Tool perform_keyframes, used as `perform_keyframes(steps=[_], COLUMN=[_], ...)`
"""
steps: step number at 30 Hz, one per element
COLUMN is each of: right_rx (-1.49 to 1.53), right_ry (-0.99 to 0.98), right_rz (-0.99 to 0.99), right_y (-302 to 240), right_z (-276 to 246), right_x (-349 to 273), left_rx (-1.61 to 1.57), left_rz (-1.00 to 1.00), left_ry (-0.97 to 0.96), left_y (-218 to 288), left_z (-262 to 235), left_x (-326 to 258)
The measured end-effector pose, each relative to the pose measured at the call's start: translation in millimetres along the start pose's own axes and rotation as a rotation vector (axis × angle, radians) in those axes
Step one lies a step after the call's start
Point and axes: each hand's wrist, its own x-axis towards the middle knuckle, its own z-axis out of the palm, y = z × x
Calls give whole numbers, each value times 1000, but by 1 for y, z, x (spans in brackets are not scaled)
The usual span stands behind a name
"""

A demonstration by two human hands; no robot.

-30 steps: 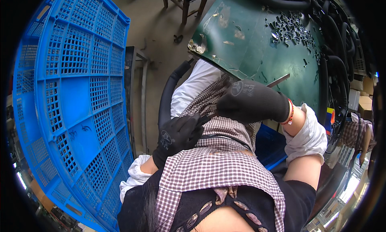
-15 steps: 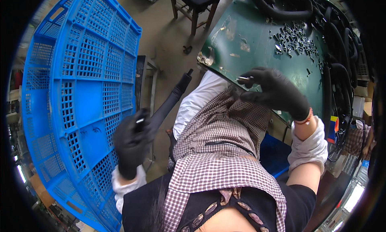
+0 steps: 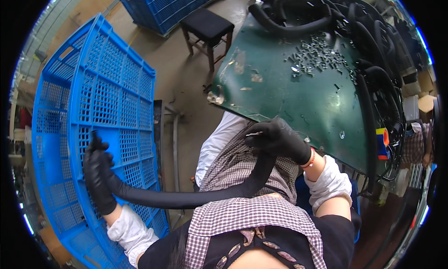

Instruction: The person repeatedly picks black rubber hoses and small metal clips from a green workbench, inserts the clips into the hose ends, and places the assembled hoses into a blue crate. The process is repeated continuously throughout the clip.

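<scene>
A black padded tube (image 3: 177, 199) bends in a shallow curve across my lap, in front of the checked apron (image 3: 233, 213). My left hand (image 3: 98, 178), in a black glove, is closed round its left end beside the blue crate; a dark narrow tip pokes up past the fingers. At the tube's other end is my gloved right hand (image 3: 282, 140), near the table's front edge. Its fingers are closed there, covering that end. A small shiny metal piece (image 3: 254, 133) shows between the fingertips; its exact shape is hard to make out.
Many small metal clips (image 3: 319, 56) lie scattered on the green table (image 3: 261, 96). Black curved tubes (image 3: 373, 31) are heaped along its far and right sides. A tall blue mesh crate (image 3: 100, 91) stands at my left. Beyond are a black stool (image 3: 207, 24) and another blue crate (image 3: 172, 7).
My left hand has moved left with the tube, whose free end pointed up and away before. My right hand has come down from the table edge to the tube's other end. The view has shifted.
</scene>
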Motion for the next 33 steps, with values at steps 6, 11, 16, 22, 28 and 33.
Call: perform_keyframes(steps=[6,11,16,22,28,33], right_rx=[-216,-317,-654,-1031,-345,298], right_ry=[190,127,690,657,735,819], right_rz=[-163,-118,121,602,275,195], right_y=[0,-12,66,136,208,198], right_z=[40,39,-75,-150,-188,-208], right_x=[18,41,48,81,54,30], left_rx=[370,115,66,77,106,106], left_rz=[323,123,21,123,496,755], left_ry=[-462,-821,-843,-730,-560,-367], left_y=[-5,43,29,7,-20,-2], left_z=[151,206,195,187,193,184], left_x=[-48,-73,-48,-53,-58,-43])
